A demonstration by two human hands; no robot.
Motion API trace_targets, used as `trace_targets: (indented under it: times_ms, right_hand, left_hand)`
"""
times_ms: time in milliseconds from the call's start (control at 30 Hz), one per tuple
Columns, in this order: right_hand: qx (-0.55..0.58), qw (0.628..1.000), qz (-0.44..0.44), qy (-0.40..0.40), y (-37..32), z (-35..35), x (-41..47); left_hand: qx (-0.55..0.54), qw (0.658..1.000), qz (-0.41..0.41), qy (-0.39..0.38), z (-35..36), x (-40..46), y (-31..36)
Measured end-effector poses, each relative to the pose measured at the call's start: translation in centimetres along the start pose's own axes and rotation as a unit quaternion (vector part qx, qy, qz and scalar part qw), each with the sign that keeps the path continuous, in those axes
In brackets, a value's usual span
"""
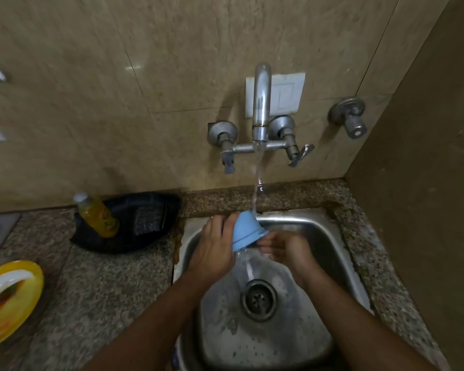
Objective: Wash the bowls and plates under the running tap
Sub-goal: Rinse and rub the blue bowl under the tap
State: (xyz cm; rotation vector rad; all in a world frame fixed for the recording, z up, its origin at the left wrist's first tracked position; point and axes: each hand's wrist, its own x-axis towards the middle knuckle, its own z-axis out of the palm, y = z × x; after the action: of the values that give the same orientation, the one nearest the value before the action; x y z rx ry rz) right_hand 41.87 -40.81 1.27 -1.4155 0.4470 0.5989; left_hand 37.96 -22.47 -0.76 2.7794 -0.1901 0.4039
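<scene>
Rinsing a blue bowl (245, 231) under the tap (261, 103).
Left hand (214, 245) grips the tilted bowl over the sink (332, 236); right hand (287, 250) rubs its inside, fingers blurred. Next: the yellow plate (8, 298) on the tabletop (105, 290).

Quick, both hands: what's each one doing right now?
Left hand: grips the small blue plastic bowl under the tap stream.
Right hand: at the bowl's rim, blurred; grip cannot be told.

No legible text, brand, number or sign observed. The label on the yellow bottle (98, 215) beside the sink is too blurred to read.
</scene>
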Motion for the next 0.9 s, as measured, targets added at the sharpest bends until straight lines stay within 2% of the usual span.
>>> trace_targets:
  times_ms: [67, 133, 233, 300, 333, 367, 400, 433, 467, 500, 567, 600, 633, 700, 767, 833, 900]
  right_hand:
    - [0.127, 0.989, 0.065, -0.043, 0.7, 0.1, -0.6]
    - [0.214, 0.97, 0.091, -0.067, 1.3, 0.6, -0.6]
    - [0.283, 0.956, 0.072, -0.031, 1.8, 1.8, 0.1]
    - [0.304, 0.951, 0.057, 0.01, 2.1, 1.9, 0.5]
    - [0.312, 0.949, 0.048, 0.023, 2.1, 1.7, 0.6]
    - [0.318, 0.947, 0.04, 0.034, 2.1, 1.4, 0.8]
    - [0.33, 0.942, 0.036, 0.042, 2.0, 1.1, 0.9]
    - [0.344, 0.937, 0.037, 0.051, 1.9, 0.8, 1.0]
    - [0.359, 0.931, 0.039, 0.059, 1.9, 0.7, 1.2]
    - [0.364, 0.928, 0.042, 0.067, 2.1, 0.8, 1.4]
    - [0.35, 0.934, 0.033, 0.07, 2.2, 1.2, 1.3]
    - [0.337, 0.938, 0.023, 0.074, 2.3, 1.4, 1.1]
    - [0.317, 0.945, 0.023, 0.079, 2.2, 1.5, 1.0]
    - [0.242, 0.966, 0.02, 0.091, 2.0, 1.6, 1.0]
    - [0.087, 0.984, -0.033, 0.153, 2.0, 1.3, 2.0]
    - [-0.07, 0.971, -0.129, 0.189, 2.0, 1.3, 2.1]
    - [-0.129, 0.956, -0.195, 0.179, 2.0, 1.1, 1.6]
  left_hand:
    - [0.069, 0.993, 0.072, 0.059, 0.6, -0.6, -0.5]
    - [0.106, 0.982, 0.141, 0.073, 1.1, -0.9, -0.6]
    - [0.09, 0.978, 0.19, -0.001, 1.4, -1.2, 0.0]
    - [0.015, 0.988, 0.142, -0.054, 1.4, -2.1, 0.6]
    - [-0.059, 0.993, 0.08, -0.057, 0.8, -2.4, 1.2]
    - [-0.153, 0.987, -0.016, -0.038, 1.3, -2.7, 0.9]
    - [-0.243, 0.959, -0.143, -0.012, 1.6, -2.7, 0.7]
    - [-0.32, 0.905, -0.28, 0.013, 1.9, -2.4, 0.5]
    - [-0.395, 0.829, -0.396, 0.013, 1.9, -1.9, 0.6]
    - [-0.478, 0.748, -0.461, -0.011, 2.3, -1.4, 0.6]
    - [-0.626, 0.584, -0.513, -0.067, 2.3, -0.1, 1.5]
    - [-0.661, 0.539, -0.518, -0.063, 2.1, 0.6, 1.9]
    - [-0.691, 0.511, -0.509, -0.046, 2.1, 1.3, 2.1]
    - [-0.701, 0.492, -0.516, -0.026, 1.9, 2.5, 2.8]
    - [-0.671, 0.515, -0.533, -0.019, 1.7, 3.5, 3.4]
    - [-0.624, 0.554, -0.55, -0.006, 1.8, 4.4, 3.3]
    - [-0.591, 0.595, -0.545, 0.01, 1.5, 5.0, 2.9]
